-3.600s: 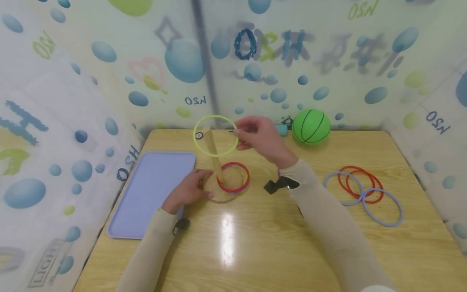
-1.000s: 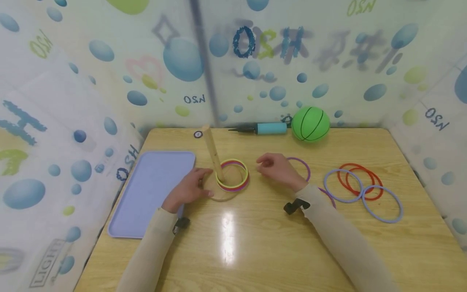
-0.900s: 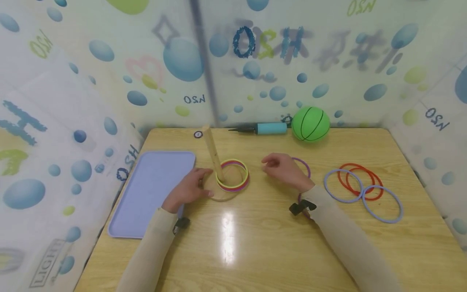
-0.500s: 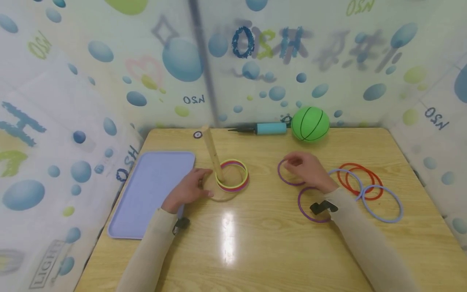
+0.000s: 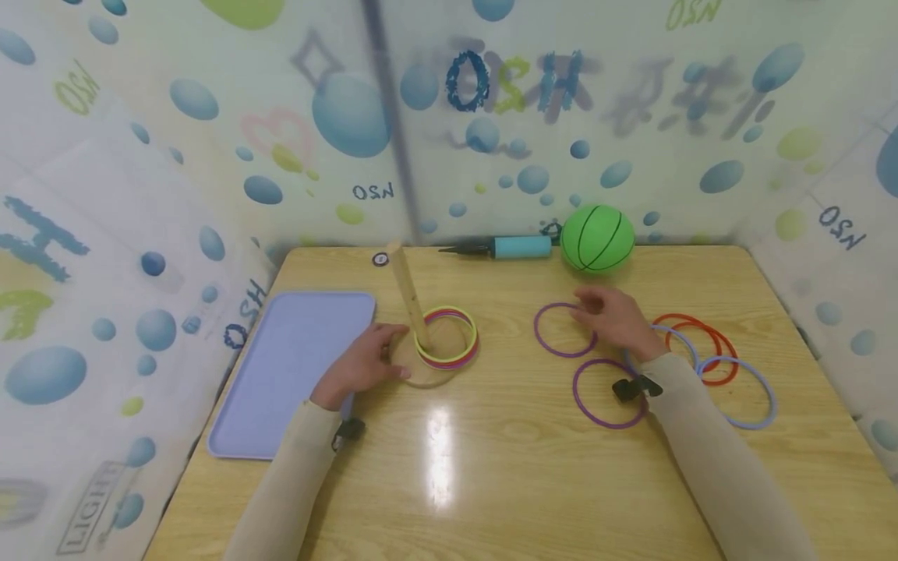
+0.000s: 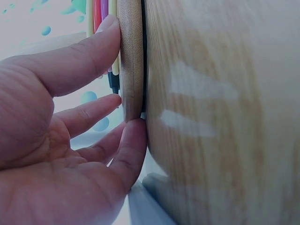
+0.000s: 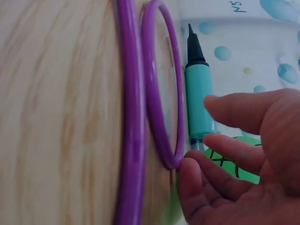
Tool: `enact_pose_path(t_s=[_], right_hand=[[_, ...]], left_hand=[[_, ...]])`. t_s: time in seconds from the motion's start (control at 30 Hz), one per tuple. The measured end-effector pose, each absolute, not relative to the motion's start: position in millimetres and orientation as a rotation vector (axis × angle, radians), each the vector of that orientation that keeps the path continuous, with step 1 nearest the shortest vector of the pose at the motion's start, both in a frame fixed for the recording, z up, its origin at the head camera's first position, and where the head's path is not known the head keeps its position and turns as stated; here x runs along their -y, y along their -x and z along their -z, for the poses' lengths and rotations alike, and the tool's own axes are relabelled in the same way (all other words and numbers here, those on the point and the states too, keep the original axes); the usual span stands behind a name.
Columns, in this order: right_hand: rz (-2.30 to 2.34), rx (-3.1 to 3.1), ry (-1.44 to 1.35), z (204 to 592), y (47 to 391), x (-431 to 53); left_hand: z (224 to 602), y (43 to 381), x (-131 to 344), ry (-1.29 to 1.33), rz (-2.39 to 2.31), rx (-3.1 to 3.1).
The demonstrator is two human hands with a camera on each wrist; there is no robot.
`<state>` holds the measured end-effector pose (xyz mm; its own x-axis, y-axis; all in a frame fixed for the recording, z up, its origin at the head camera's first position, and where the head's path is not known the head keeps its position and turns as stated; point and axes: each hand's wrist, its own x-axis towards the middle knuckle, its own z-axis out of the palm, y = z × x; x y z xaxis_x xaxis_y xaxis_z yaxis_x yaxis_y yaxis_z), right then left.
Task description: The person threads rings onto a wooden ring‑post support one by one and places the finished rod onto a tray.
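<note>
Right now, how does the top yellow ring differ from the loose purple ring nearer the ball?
The top yellow ring encircles the wooden post; the loose purple ring encircles nothing. The yellow ring sits on other rings; the purple one lies on the table. The right hand is at the purple ring, away from the yellow. Both are thin hoops.

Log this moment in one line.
left hand: touches round wooden base; right hand: at farther purple plastic ring, contact unclear; yellow plastic ring: topmost around cylindrical wooden post
</note>
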<state>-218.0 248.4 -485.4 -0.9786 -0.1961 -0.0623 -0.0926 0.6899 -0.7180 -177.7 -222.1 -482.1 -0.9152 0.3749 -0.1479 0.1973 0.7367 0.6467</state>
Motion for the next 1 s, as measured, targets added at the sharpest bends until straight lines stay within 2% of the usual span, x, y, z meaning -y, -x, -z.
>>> enact_pose_path(t_s=[0.53, 1.0], right_hand=[[0.892, -2.903, 0.279, 493, 227, -244], [1.131, -2.732, 0.295, 481, 225, -245]], left_hand=[[485, 177, 223, -0.436, -0.955, -2.676], [484, 177, 224, -0.433, -0.95, -2.675]])
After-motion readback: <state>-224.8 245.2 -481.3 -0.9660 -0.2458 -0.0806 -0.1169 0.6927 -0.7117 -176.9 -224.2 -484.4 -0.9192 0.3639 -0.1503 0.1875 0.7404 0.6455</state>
